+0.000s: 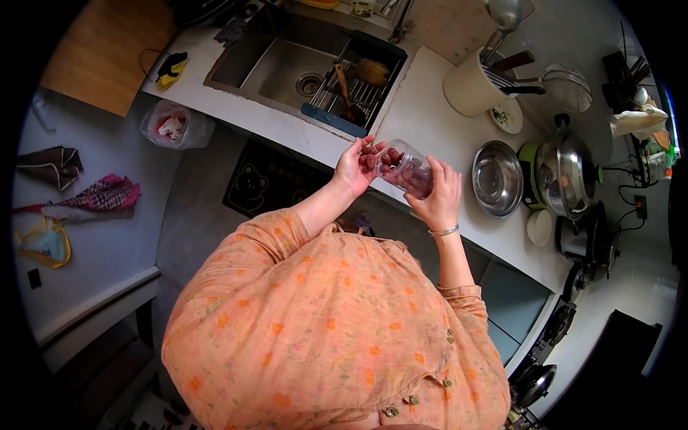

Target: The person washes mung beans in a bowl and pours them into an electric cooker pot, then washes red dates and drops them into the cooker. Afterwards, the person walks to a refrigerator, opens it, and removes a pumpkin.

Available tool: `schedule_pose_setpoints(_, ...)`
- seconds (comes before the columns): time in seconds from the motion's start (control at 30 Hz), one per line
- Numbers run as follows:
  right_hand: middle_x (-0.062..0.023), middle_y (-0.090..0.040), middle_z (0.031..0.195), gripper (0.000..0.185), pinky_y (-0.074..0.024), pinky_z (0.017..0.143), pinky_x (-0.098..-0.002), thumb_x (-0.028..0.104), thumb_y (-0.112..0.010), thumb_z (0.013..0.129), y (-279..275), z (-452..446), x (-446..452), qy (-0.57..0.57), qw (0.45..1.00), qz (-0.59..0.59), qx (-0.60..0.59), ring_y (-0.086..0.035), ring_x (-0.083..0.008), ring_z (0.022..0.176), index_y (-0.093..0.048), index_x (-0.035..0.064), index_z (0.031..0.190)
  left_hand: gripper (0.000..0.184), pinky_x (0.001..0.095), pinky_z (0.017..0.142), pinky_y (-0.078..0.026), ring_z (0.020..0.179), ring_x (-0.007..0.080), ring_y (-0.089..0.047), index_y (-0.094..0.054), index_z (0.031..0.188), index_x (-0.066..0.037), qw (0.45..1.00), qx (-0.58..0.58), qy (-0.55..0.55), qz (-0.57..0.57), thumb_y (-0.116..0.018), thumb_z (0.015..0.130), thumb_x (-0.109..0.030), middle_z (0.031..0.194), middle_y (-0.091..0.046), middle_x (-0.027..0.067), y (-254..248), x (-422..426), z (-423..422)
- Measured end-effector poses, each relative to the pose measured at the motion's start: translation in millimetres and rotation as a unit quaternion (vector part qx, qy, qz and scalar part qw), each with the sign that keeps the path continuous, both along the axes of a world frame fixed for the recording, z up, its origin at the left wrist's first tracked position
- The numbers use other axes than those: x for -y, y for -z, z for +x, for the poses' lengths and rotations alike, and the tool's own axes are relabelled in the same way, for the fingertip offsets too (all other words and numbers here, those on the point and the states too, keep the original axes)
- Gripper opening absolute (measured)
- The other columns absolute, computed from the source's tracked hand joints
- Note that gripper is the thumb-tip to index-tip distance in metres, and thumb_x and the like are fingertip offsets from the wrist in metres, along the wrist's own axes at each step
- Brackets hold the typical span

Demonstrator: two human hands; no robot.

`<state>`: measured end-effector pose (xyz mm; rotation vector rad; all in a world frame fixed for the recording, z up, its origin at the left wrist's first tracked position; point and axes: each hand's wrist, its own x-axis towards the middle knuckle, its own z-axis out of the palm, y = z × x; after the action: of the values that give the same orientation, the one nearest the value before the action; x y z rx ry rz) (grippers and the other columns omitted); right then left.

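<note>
My right hand grips a clear jar around its base end. The jar is tipped on its side, its mouth toward my left hand. Dark red, wrinkled dried dates fill much of the jar. Several red dates lie in my cupped left palm, right at the jar's mouth. Both hands are above the front edge of the white countertop. On the counter to the right of my right hand stands a metal bowl.
A sink with a drying rack, holding a wooden-handled utensil, lies ahead. To the right are a utensil holder, a small plate, a steel pot and a white cup. A lined bin hangs left.
</note>
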<state>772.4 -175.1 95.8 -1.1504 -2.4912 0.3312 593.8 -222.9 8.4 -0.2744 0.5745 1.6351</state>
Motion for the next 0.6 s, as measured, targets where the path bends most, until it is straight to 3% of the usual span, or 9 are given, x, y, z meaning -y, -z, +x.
schedule_pose_setpoints(0.1, -0.0091, -0.049, 0.108, 0.079, -0.0293, 0.096, -0.049, 0.02, -0.077, 0.045, 5, 4, -3, 0.002, 0.999, -0.037, -0.03, -0.045, -0.0296, 0.103, -0.045, 0.0136, 0.117, 0.03, 0.0371, 0.079, -0.048, 0.087, 0.019, -0.057, -0.053, 0.1, -0.009, 1.0, 0.005, 0.009, 0.0, -0.035, 0.092, -0.032, 0.099, -0.059, 0.0097, 6, -1, -1)
schedule_pose_setpoints(0.17, -0.0107, -0.05, 0.107, 0.079, -0.0333, 0.095, -0.0413, 0.019, -0.077, 0.046, 15, 8, -5, -0.009, 0.989, -0.09, -0.113, -0.047, -0.0293, 0.103, -0.044, 0.009, 0.117, 0.031, 0.0366, 0.079, -0.048, 0.085, 0.018, -0.058, -0.054, 0.097, -0.009, 1.0, 0.007, 0.015, 0.0, -0.037, 0.091, -0.033, 0.097, -0.059, 0.0092, -4, 0, -2)
schedule_pose_setpoints(0.3, -0.0106, -0.05, 0.109, 0.08, -0.0358, 0.092, -0.0342, 0.017, -0.078, 0.048, 32, 14, -1, 0.024, 0.97, -0.147, -0.19, -0.047, -0.0264, 0.104, -0.041, 0.0047, 0.118, 0.036, 0.0284, 0.064, -0.049, 0.069, 0.0122, -0.056, -0.058, 0.085, -0.009, 0.996, -0.029, 0.071, -0.042, -0.042, 0.088, -0.042, 0.085, -0.061, 0.0039, -14, 2, -2)
schedule_pose_setpoints(0.37, -0.0102, -0.049, 0.114, 0.083, -0.0347, 0.093, -0.0333, 0.016, -0.079, 0.05, 43, 14, -1, 0.044, 0.918, -0.278, -0.278, -0.045, -0.0229, 0.109, -0.037, 0.0039, 0.121, 0.039, 0.0262, 0.058, -0.048, 0.064, 0.0111, -0.055, -0.059, 0.082, -0.009, 0.991, -0.054, 0.102, -0.062, -0.044, 0.087, -0.044, 0.078, -0.06, 0.0023, -8, 1, -2)
schedule_pose_setpoints(0.43, -0.0105, -0.048, 0.115, 0.084, -0.0341, 0.093, -0.0329, 0.016, -0.079, 0.051, 47, 11, 3, 0.047, 0.895, -0.318, -0.31, -0.044, -0.0218, 0.11, -0.035, 0.0038, 0.122, 0.042, 0.02, 0.044, -0.04, 0.056, 0.01, -0.051, -0.057, 0.084, -0.006, 0.971, -0.16, 0.166, -0.063, -0.044, 0.086, -0.047, 0.067, -0.052, -0.0001, 1, 1, -5)
schedule_pose_setpoints(0.47, -0.0109, -0.046, 0.117, 0.085, -0.0335, 0.094, -0.0324, 0.017, -0.079, 0.052, 47, 8, 6, 0.042, 0.869, -0.359, -0.338, -0.042, -0.0208, 0.112, -0.033, 0.0037, 0.123, 0.042, 0.02, 0.044, -0.04, 0.056, 0.01, -0.051, -0.057, 0.084, -0.006, 0.968, -0.162, 0.179, -0.062, -0.044, 0.086, -0.047, 0.067, -0.052, -0.0001, 1, 3, -7)
schedule_pose_setpoints(0.53, -0.0122, -0.045, 0.118, 0.086, -0.0338, 0.094, -0.0318, 0.017, -0.079, 0.054, 51, 5, 12, 0.073, 0.853, -0.382, -0.349, -0.043, -0.0207, 0.111, -0.032, 0.0032, 0.124, 0.043, 0.0196, 0.036, -0.03, 0.048, 0.0071, -0.045, -0.056, 0.09, -0.004, 0.917, -0.309, 0.248, -0.037, -0.047, 0.086, -0.045, 0.06, -0.046, -0.002, -1, 7, -11)
schedule_pose_setpoints(0.57, -0.0124, -0.045, 0.118, 0.086, -0.0346, 0.094, -0.0316, 0.018, -0.079, 0.054, 60, 4, 14, 0.068, 0.856, -0.374, -0.351, -0.044, -0.0208, 0.11, -0.031, 0.0028, 0.124, 0.037, 0.019, 0.033, -0.027, 0.044, 0.006, -0.041, -0.054, 0.1, -0.002, 0.874, -0.415, 0.252, -0.019, -0.049, 0.088, -0.036, 0.057, -0.043, -0.0024, -5, 8, -8)
schedule_pose_setpoints(0.6, -0.0126, -0.045, 0.118, 0.086, -0.0354, 0.093, -0.0313, 0.018, -0.079, 0.054, 68, 4, 16, 0.064, 0.858, -0.367, -0.353, -0.044, -0.021, 0.11, -0.031, 0.0024, 0.124, 0.04, 0.0188, 0.039, -0.032, 0.045, 0.0048, -0.042, -0.053, 0.113, -0.005, 0.836, -0.476, 0.27, -0.029, -0.063, 0.079, -0.023, 0.054, -0.045, -0.0014, -10, 10, -7)
